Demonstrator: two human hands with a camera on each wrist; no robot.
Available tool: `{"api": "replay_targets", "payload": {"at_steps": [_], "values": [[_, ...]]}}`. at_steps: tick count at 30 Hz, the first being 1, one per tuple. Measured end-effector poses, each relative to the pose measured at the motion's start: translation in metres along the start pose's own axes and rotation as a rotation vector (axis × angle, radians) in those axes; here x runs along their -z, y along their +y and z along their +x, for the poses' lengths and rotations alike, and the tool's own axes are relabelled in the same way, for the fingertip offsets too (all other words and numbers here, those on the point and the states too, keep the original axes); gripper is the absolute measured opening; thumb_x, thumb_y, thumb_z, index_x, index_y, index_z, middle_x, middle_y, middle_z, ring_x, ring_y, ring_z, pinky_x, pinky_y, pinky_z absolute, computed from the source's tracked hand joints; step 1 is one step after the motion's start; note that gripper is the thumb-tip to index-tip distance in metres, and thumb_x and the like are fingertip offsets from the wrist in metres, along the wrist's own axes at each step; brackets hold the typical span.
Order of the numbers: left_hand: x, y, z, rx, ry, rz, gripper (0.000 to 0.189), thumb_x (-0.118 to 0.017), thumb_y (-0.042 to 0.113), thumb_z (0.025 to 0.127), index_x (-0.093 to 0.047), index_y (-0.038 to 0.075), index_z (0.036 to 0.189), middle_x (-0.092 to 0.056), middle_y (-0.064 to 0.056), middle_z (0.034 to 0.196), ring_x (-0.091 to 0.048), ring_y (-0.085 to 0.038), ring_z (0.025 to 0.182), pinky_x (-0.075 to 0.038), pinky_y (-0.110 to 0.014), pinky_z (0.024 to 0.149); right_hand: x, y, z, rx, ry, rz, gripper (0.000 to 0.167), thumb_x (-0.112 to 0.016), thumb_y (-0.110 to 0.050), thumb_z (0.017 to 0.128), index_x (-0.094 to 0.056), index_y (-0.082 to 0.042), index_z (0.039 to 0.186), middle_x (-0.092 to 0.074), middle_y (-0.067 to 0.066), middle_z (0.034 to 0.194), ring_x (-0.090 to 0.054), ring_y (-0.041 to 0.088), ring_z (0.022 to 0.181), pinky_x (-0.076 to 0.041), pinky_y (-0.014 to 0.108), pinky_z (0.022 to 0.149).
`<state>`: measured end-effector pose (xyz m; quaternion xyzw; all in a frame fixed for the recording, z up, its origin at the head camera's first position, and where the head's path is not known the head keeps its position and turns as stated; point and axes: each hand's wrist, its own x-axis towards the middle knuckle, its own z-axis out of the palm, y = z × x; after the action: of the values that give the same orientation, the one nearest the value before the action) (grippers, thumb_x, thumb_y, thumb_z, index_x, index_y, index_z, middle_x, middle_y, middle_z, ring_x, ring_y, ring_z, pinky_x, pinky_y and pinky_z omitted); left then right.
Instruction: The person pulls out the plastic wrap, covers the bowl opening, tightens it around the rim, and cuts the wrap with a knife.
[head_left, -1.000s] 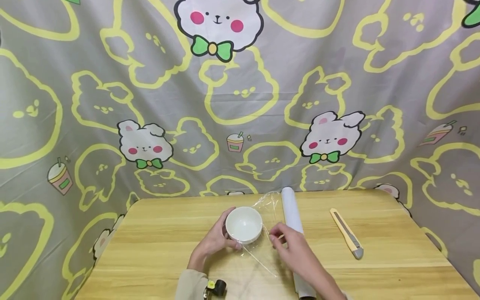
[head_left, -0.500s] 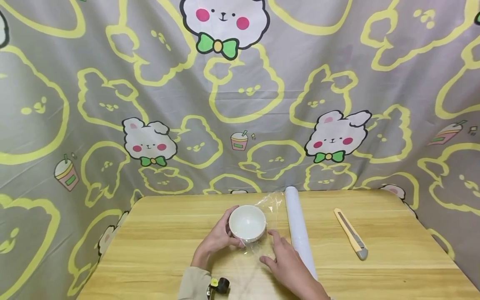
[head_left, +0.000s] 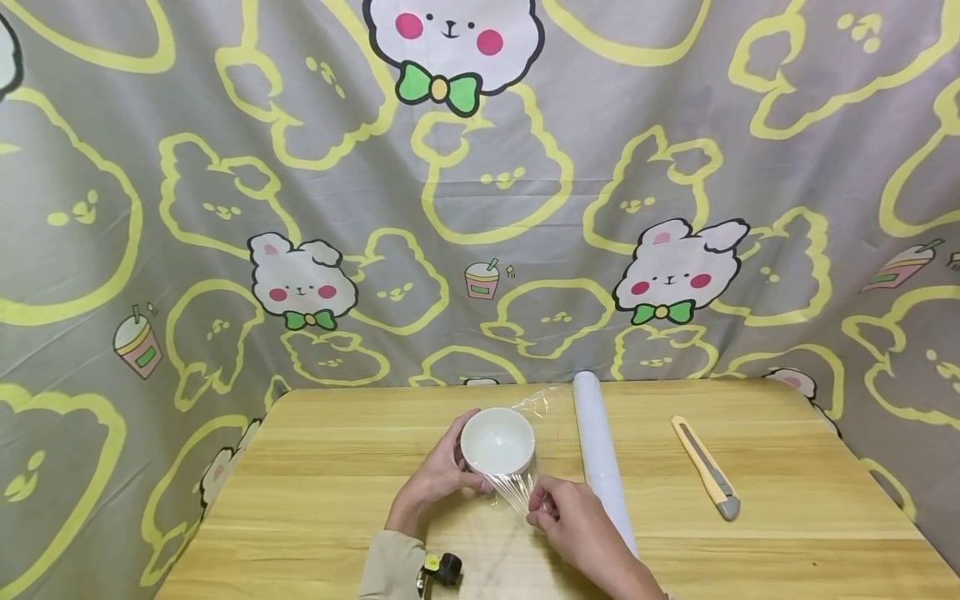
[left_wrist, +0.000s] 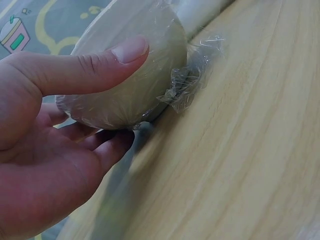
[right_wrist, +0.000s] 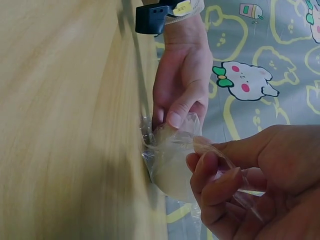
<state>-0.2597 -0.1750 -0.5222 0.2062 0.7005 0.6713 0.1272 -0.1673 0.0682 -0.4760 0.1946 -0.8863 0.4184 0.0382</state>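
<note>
A small white bowl (head_left: 498,440) sits at the middle of the table, clear plastic wrap (left_wrist: 185,82) clinging to its side and bunched near its base. My left hand (head_left: 442,471) grips the bowl from the left, thumb across the wrapped side and fingers beneath in the left wrist view. To the bowl's lower right, my right hand (head_left: 573,521) pinches an edge of the wrap, which stretches in taut creases from the bowl's front. In the right wrist view the pinched film (right_wrist: 220,157) runs between thumb and curled fingers.
A long pale roll of wrap (head_left: 600,458) lies just right of the bowl, partly behind the right forearm. Farther right is a yellow utility knife (head_left: 705,467). A patterned curtain (head_left: 480,208) hangs behind the wooden table (head_left: 315,500).
My right hand dropped one piece of film, opened, then pinched the wrap at the bowl's lower right and pulled it taut. The left hand keeps its grip on the bowl.
</note>
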Motion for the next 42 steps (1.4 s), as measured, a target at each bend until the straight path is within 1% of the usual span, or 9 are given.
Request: {"api": "replay_targets", "payload": {"at_steps": [6,17,23,28,30,33,35,38,42], "values": [[0.0,0.002,0.0,-0.017,0.009,0.002,0.115,-0.084,-0.019,0.063,-0.022,0.0,0.158,-0.036,-0.027,0.154,-0.038,-0.042,0.14,-0.037,-0.035,0.116,0.005,-0.002,0.001,-0.013,-0.022,0.019,0.022,-0.084,-0.003,0.082,-0.066,-0.015,0.074,-0.057,-0.013,0.065,-0.048,-0.003,0.061,-0.044,0.02,0.055],[0.001,0.004,0.001,0.035,0.045,0.015,0.115,-0.083,-0.022,0.062,-0.025,0.003,0.158,-0.038,-0.022,0.156,-0.035,-0.041,0.144,-0.033,-0.046,0.119,0.009,-0.005,0.003,0.01,-0.043,0.024,0.022,-0.084,-0.004,0.082,-0.067,-0.015,0.074,-0.058,-0.014,0.065,-0.049,-0.002,0.061,-0.045,0.021,0.056],[0.002,0.003,0.001,0.017,0.033,-0.017,0.115,-0.082,-0.024,0.062,-0.024,0.0,0.158,-0.036,-0.025,0.156,-0.034,-0.042,0.144,-0.034,-0.039,0.118,0.003,0.001,0.003,0.013,-0.065,0.015,0.018,-0.078,0.002,0.084,-0.071,-0.013,0.076,-0.063,-0.01,0.068,-0.052,-0.001,0.063,-0.047,0.022,0.057],[0.003,0.003,-0.001,0.017,-0.018,-0.05,0.124,-0.08,-0.025,0.061,-0.011,0.0,0.161,-0.024,-0.028,0.161,-0.027,-0.045,0.147,-0.026,-0.04,0.122,-0.003,0.009,0.001,0.017,-0.151,-0.022,0.013,-0.072,0.006,0.086,-0.076,0.002,0.097,-0.073,0.003,0.087,-0.06,0.006,0.076,-0.055,0.027,0.067],[0.003,0.003,-0.002,0.026,-0.054,-0.044,0.132,-0.081,-0.025,0.061,-0.002,0.005,0.163,-0.016,-0.027,0.164,-0.023,-0.045,0.148,-0.02,-0.043,0.123,-0.004,0.01,0.0,0.025,-0.192,-0.026,0.013,-0.071,0.007,0.086,-0.074,0.005,0.098,-0.069,0.004,0.083,-0.056,0.007,0.074,-0.053,0.027,0.064],[0.002,0.005,-0.002,0.045,-0.082,0.005,0.141,-0.085,-0.019,0.062,0.008,0.01,0.164,-0.012,-0.026,0.165,-0.024,-0.045,0.148,-0.016,-0.051,0.123,-0.006,0.012,-0.001,0.023,-0.218,-0.024,0.016,-0.071,0.006,0.088,-0.073,0.007,0.104,-0.059,0.002,0.081,-0.048,0.007,0.073,-0.047,0.026,0.061],[-0.002,0.007,-0.002,0.048,-0.068,0.083,0.142,-0.09,-0.012,0.064,0.009,0.01,0.163,-0.019,-0.026,0.163,-0.03,-0.043,0.145,-0.018,-0.055,0.122,-0.006,0.013,-0.002,0.013,-0.232,-0.019,0.018,-0.069,0.004,0.09,-0.072,0.007,0.108,-0.056,0.002,0.084,-0.045,0.007,0.074,-0.044,0.025,0.061],[-0.011,0.009,0.0,0.029,-0.008,0.208,0.138,-0.094,-0.002,0.065,0.003,0.005,0.163,-0.032,-0.028,0.156,-0.04,-0.043,0.139,-0.024,-0.059,0.119,-0.005,0.013,-0.003,-0.004,-0.255,-0.012,0.033,-0.07,-0.002,0.093,-0.067,0.01,0.123,-0.056,0.003,0.096,-0.045,0.008,0.079,-0.046,0.026,0.064],[-0.02,0.011,0.001,-0.001,0.07,0.284,0.128,-0.093,-0.002,0.064,-0.01,0.001,0.16,-0.041,-0.028,0.149,-0.047,-0.045,0.133,-0.03,-0.062,0.116,0.003,0.014,-0.002,0.001,-0.279,0.014,0.037,-0.07,-0.011,0.096,-0.066,0.007,0.127,-0.06,0.007,0.106,-0.055,0.016,0.087,-0.052,0.032,0.071]]}}
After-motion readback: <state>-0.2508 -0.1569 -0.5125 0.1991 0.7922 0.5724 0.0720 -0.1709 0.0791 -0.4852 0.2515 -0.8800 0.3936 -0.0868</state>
